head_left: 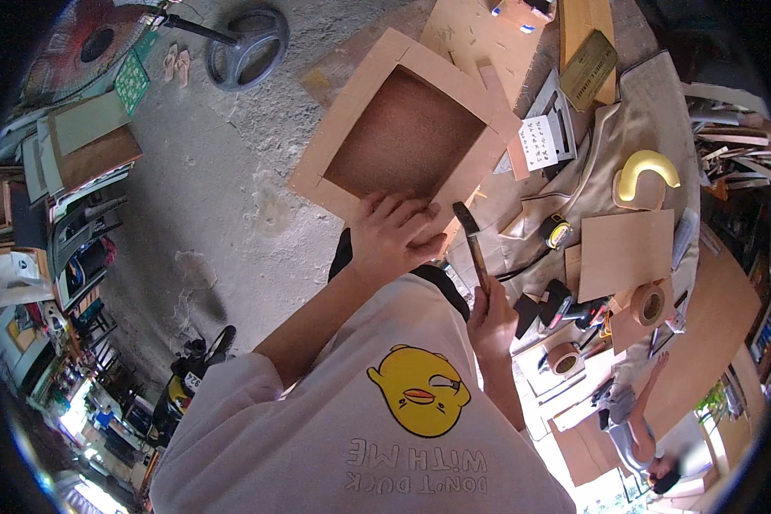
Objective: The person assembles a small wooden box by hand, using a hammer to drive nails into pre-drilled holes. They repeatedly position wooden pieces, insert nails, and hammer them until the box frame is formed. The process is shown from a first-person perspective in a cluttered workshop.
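Note:
My left hand (391,233) grips the near edge of a shallow square wooden tray (407,128) with a brown board bottom and pale wood border. It is lifted off the bench and tilted toward me. My right hand (493,321) is closed around the wooden handle of a small hammer (471,240). The hammer's dark head sits just beside the tray's near corner, next to my left fingers.
The workbench (711,317) at right carries a plywood square (625,253), tape rolls (651,302), a yellow tape measure (556,231), a yellow curved piece (647,170), paper notes and plywood offcuts. Concrete floor lies at left with a fan base (250,47) and stacked boards. Another person (642,428) stands at lower right.

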